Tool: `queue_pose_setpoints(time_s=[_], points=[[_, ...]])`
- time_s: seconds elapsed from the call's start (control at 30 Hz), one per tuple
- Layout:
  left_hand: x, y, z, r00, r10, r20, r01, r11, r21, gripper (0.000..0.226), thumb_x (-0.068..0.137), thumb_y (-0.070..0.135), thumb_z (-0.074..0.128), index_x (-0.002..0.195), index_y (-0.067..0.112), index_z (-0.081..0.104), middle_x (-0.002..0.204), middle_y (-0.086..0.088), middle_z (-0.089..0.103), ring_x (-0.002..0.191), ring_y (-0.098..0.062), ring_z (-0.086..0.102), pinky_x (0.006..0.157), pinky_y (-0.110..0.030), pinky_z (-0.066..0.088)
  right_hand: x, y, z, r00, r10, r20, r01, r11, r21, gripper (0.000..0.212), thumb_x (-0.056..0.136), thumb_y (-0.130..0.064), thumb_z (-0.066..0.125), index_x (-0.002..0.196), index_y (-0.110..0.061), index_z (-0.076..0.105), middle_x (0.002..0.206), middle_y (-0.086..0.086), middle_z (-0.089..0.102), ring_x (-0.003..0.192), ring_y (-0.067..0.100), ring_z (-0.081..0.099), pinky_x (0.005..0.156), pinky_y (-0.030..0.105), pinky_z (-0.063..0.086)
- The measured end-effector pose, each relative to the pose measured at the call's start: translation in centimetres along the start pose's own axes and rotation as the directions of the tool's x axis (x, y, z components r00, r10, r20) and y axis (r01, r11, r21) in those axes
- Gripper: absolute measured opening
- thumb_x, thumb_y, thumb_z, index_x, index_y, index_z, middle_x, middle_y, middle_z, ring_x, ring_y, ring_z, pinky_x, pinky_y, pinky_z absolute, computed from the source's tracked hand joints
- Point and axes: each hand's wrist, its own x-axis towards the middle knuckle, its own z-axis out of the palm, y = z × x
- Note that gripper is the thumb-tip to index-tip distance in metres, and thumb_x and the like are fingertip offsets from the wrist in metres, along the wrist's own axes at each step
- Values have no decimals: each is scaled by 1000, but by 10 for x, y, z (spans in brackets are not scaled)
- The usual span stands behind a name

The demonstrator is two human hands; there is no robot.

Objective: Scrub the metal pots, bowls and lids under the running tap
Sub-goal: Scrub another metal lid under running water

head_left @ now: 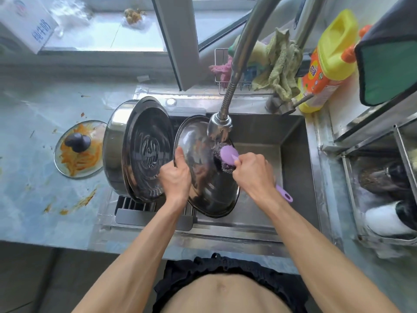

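Two hands work one piece over the sink (291, 141). The left hand (176, 175) grips the near-left rim of a metal bowl (203, 172), thumb on the inner face and fingers curled behind, so the bowl stands tilted on edge with its hollow turned toward the tap head (220, 128). This tilt probably lets water run off into the basin instead of pooling. The right hand (252, 175) is closed around the handle of a purple scrub brush (229, 157); the brush head presses its dark scouring pad against the bowl's inner wall, directly below the tap head, so the scrubbed patch sits where the flow lands. Whether water is running cannot be told with certainty.

A large metal pot (115, 143) lies on its side at the left edge of the sink, with a ribbed metal lid (146, 150) leaning in its mouth; both are just beside the bowl, within reach for a later turn. A glass lid (79, 150) smeared with orange food residue rests flat on the tabletop (33, 199), knob up, apart from the sink. A detergent bottle (325, 64) and a green cloth (282, 64) stand behind the tap.

Judgement: scrubbing is under way; the pot and lids appear to remain.
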Motion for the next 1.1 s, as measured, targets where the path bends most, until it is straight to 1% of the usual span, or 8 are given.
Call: queue_pose_setpoints(time_s=[0.1, 0.23, 0.43, 0.57, 0.73, 0.87, 1.0, 1.1], points=[[-11, -3, 4, 1000, 16, 21, -16, 999, 32, 66, 105, 48, 48, 53, 10, 35, 48, 0, 33, 45, -14, 28, 46, -29, 25, 8, 14, -1, 993, 118, 11, -118, 993, 23, 32, 97, -34, 48, 89, -11, 67, 91, 18, 67, 90, 43, 63, 65, 35, 39], [-8, -4, 7, 999, 25, 46, -27, 999, 33, 64, 106, 46, 48, 54, 12, 32, 48, 1, 32, 43, -11, 27, 43, -26, 23, -7, 2, 2, 999, -46, -8, 45, 996, -75, 32, 99, -29, 44, 88, -11, 68, 89, 14, 69, 86, 40, 64, 63, 35, 36], [15, 0, 8, 979, 145, 146, -164, 978, 127, 51, 108, 40, 45, 67, 11, 47, 60, 0, 48, 58, -18, 43, 56, -37, 26, -3, 2, -13, 996, -50, -80, 48, 998, -30, 31, 97, -32, 47, 80, -12, 64, 86, 10, 67, 82, 40, 62, 62, 38, 39], [17, 3, 23, 918, 285, 275, -314, 947, 67, 29, 106, 22, 51, 83, 5, 57, 69, -2, 56, 62, -8, 46, 59, -26, 35, 2, -9, -20, 992, -111, -59, 114, 992, 51, 35, 97, -34, 49, 69, -14, 55, 74, 4, 60, 77, 36, 59, 62, 35, 38], [24, -9, 27, 845, 400, 355, -416, 909, -35, 43, 101, 38, 51, 82, 1, 63, 69, -18, 60, 62, -11, 46, 61, -42, 44, 27, -4, -32, 988, -156, 14, 155, 987, 40, 28, 96, -32, 52, 73, -17, 61, 84, 4, 65, 82, 33, 61, 65, 32, 38], [31, 3, 15, 810, 402, 427, -405, 910, -88, 36, 104, 22, 57, 70, 16, 65, 58, 12, 56, 56, 0, 44, 52, -26, 37, 63, 14, -42, 997, -71, 36, 71, 997, 21, 20, 90, -29, 56, 91, -19, 73, 88, 8, 70, 87, 35, 65, 67, 31, 41], [41, 9, 3, 821, 377, 428, -345, 926, -155, 44, 104, 23, 56, 65, 4, 59, 61, 3, 51, 57, -6, 41, 52, -28, 33, 82, 36, -31, 994, 74, 75, -78, 995, 57, 22, 89, -28, 56, 90, -18, 75, 88, 10, 71, 88, 37, 66, 71, 36, 49], [40, 11, -3, 861, 310, 404, -236, 946, -223, 43, 106, 16, 54, 65, 11, 64, 62, 6, 57, 58, -6, 46, 51, -23, 38, 82, 58, -19, 977, 174, 121, -187, 977, 101, 27, 90, -29, 55, 78, -13, 73, 83, 12, 67, 84, 38, 64, 71, 36, 48]])
